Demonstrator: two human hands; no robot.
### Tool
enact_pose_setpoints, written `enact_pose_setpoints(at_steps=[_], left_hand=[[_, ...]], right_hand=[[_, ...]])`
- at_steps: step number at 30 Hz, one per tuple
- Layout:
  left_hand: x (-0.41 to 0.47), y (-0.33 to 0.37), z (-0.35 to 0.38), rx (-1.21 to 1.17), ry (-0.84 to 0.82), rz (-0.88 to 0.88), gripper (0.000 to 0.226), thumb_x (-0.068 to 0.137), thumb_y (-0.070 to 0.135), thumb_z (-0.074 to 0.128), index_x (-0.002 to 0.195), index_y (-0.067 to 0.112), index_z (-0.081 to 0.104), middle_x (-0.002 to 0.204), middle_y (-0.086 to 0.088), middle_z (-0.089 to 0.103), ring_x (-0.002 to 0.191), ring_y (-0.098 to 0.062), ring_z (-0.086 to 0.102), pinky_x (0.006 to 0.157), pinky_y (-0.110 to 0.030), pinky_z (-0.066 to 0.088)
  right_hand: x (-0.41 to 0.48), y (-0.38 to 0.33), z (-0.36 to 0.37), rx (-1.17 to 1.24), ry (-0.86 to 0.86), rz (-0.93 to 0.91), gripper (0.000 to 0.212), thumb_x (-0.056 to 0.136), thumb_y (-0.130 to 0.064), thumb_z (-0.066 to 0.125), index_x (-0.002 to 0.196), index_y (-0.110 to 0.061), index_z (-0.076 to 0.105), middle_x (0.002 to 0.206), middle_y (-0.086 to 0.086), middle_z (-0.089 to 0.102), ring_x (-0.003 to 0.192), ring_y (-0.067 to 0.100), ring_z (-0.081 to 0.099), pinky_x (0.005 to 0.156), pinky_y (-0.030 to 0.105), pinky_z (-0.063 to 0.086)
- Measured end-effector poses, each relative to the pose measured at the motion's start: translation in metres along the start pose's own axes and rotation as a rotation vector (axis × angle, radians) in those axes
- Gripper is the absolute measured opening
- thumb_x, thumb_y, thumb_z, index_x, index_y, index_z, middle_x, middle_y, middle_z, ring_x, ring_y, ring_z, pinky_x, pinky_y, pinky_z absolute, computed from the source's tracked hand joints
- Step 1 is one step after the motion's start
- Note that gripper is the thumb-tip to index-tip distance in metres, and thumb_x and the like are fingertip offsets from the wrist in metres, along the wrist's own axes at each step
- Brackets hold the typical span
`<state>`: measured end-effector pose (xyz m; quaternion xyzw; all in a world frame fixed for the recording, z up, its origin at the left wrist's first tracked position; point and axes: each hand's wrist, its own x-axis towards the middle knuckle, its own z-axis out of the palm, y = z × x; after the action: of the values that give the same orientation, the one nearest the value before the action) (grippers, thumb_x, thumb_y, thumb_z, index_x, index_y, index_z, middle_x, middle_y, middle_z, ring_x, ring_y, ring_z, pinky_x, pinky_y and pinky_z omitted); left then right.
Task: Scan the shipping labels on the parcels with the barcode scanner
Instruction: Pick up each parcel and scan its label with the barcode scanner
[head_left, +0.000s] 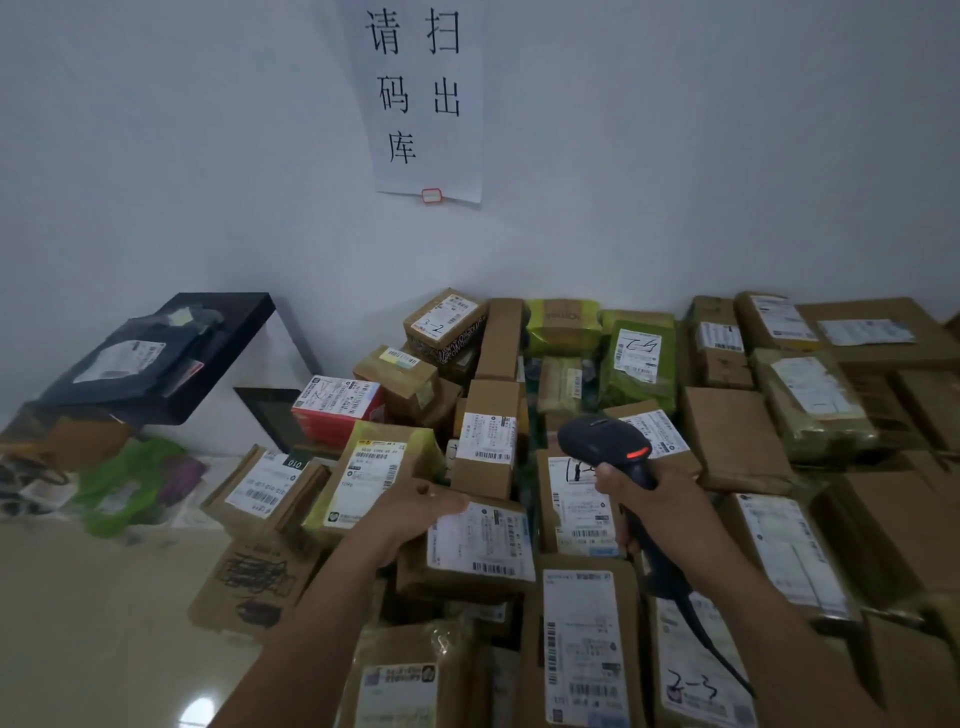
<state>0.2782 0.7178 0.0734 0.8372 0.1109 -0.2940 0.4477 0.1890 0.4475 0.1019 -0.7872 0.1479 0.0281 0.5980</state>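
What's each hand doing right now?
Left hand: gripping the top edge of the labelled cardboard parcel.
Right hand: gripping the barcode scanner by its handle.

Brown matt cardboard boxes (732, 436) carry white paper labels (480, 540). Some parcels (623, 397) wear glossy green plastic wrap. The scanner (597, 436) is black matt plastic; the floor (104, 623) shines, smooth.

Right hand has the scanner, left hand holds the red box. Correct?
No. In the head view the left hand holds a brown parcel; the red box lies untouched behind it. The right hand does hold the scanner.
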Motion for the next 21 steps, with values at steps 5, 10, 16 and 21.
enact_pose_setpoints(at_steps=[5, 10, 16, 21], left_hand=[[0.006, -0.01, 0.004, 0.102, 0.193, 0.103, 0.026, 0.08, 0.042, 0.076, 0.091, 0.021, 0.065, 0.088, 0.003, 0.07, 0.085, -0.012, 0.064, 0.07, -0.027, 0.048], [0.008, -0.013, 0.021, 0.314, 0.185, 0.153, 0.026, 0.083, 0.043, 0.073, 0.086, 0.023, 0.057, 0.084, 0.007, 0.063, 0.079, -0.006, 0.058, 0.062, -0.021, 0.039], [0.017, -0.021, 0.052, 0.122, 0.425, 0.193, 0.027, 0.094, 0.04, 0.062, 0.089, 0.016, 0.05, 0.082, 0.0, 0.061, 0.071, -0.008, 0.059, 0.056, -0.014, 0.038], [0.035, -0.041, 0.05, 0.274, 0.238, 0.089, 0.027, 0.1, 0.036, 0.055, 0.082, 0.016, 0.05, 0.072, 0.005, 0.057, 0.059, -0.003, 0.053, 0.052, -0.012, 0.04]], right_hand=[[-0.003, -0.001, 0.003, -0.041, 0.013, -0.013, 0.012, 0.091, -0.042, 0.065, 0.091, -0.03, 0.062, 0.057, 0.015, 0.067, 0.044, 0.019, 0.06, 0.047, 0.024, 0.049], [-0.002, -0.002, 0.007, -0.086, 0.021, -0.022, 0.011, 0.092, -0.041, 0.064, 0.092, -0.03, 0.061, 0.055, 0.012, 0.067, 0.044, 0.017, 0.06, 0.048, 0.025, 0.05], [-0.001, -0.003, 0.009, -0.102, 0.018, -0.016, 0.01, 0.091, -0.042, 0.064, 0.09, -0.033, 0.062, 0.056, 0.012, 0.067, 0.046, 0.019, 0.061, 0.049, 0.025, 0.052], [0.004, -0.001, 0.009, -0.098, 0.015, 0.03, 0.01, 0.092, -0.043, 0.064, 0.093, -0.033, 0.062, 0.059, 0.014, 0.069, 0.045, 0.017, 0.061, 0.046, 0.024, 0.051]])
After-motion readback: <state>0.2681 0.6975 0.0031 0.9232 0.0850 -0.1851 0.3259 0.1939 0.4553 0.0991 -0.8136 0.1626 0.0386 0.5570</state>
